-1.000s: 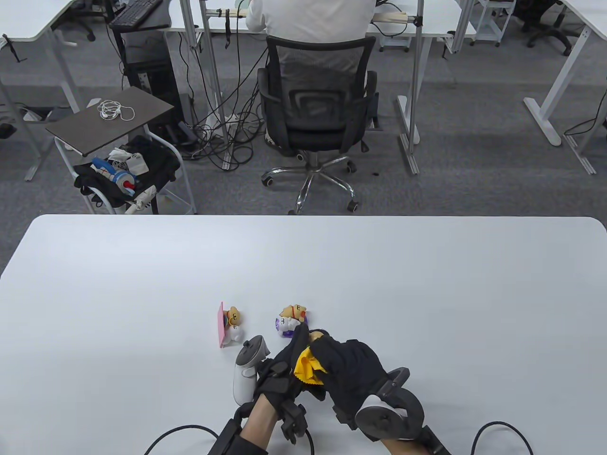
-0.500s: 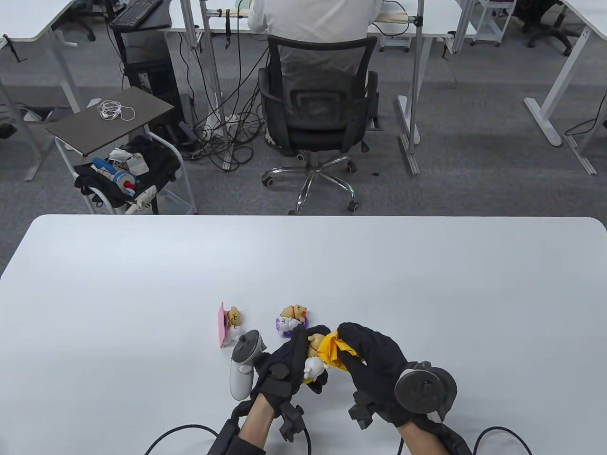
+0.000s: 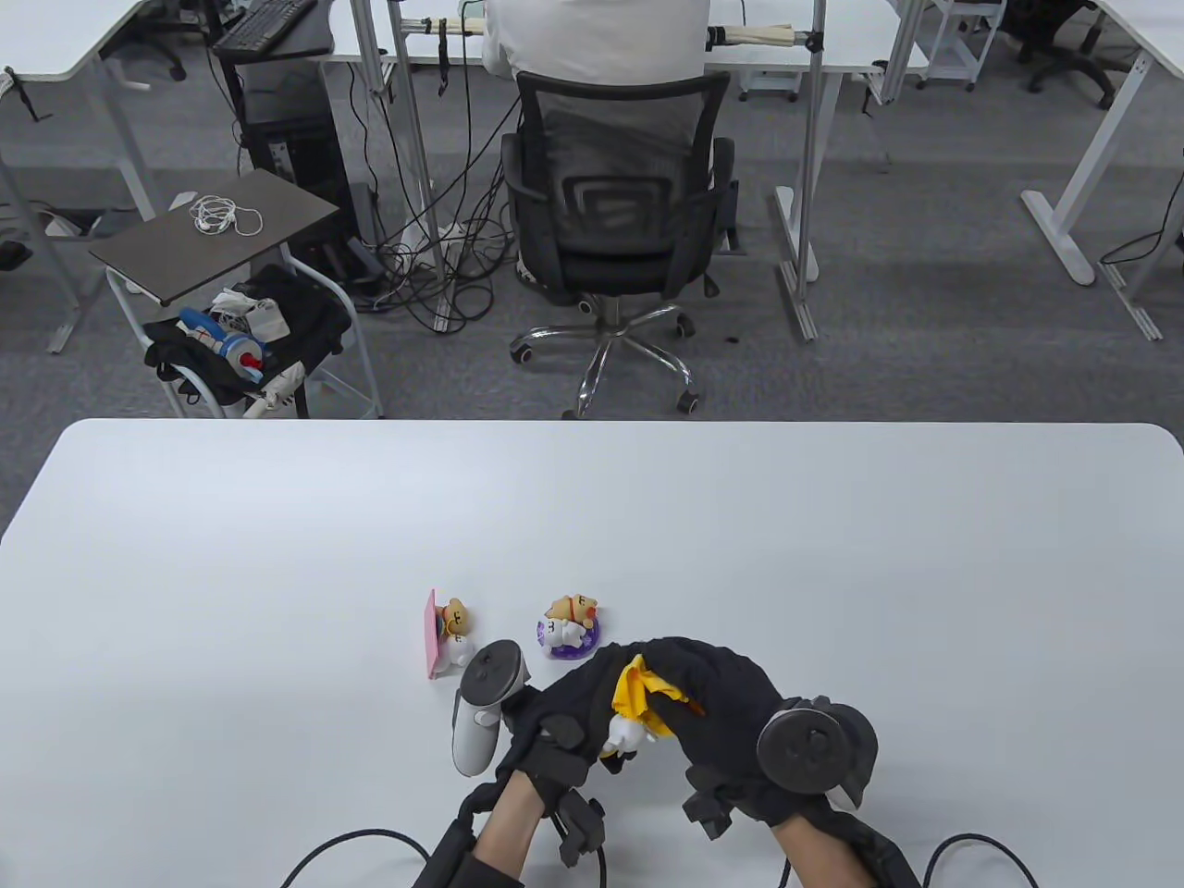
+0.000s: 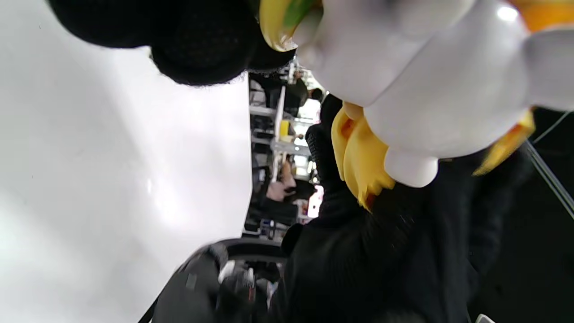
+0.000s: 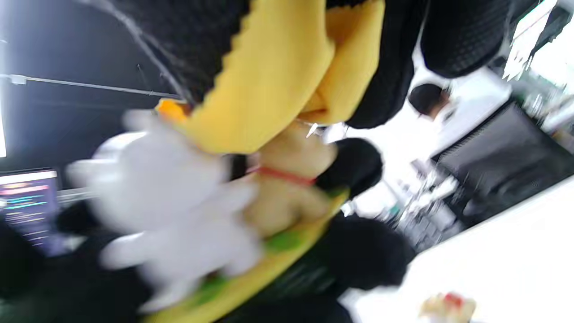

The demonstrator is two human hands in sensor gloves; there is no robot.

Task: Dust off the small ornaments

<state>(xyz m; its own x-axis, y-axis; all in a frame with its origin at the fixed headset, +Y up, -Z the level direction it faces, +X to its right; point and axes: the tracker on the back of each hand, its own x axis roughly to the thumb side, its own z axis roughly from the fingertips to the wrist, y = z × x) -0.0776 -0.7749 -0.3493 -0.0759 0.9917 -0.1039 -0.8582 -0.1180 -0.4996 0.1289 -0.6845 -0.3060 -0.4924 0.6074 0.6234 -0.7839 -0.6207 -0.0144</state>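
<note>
Left hand [image 3: 555,740] grips a small figurine [image 3: 625,733] off the table [image 3: 277,555]; right hand [image 3: 712,703] pinches a yellow cloth [image 3: 638,689] against its top. Advice: keep the hold firm, turn the figure, work cloth into the creases. At eleven o'clock beyond the hands, two more ornaments stand: purple-based one [image 3: 566,631], pink-backed one [image 3: 446,633].

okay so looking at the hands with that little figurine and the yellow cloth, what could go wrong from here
1. The left hand holds the figurine off the table while the right hand presses the yellow cloth onto it; a hard wipe might knock it loose.
2. The purple-based ornament stands just beyond the fingers, so a wide stroke could topple it.
3. The pink-backed ornament stands close to the left hand's tracker.
</note>
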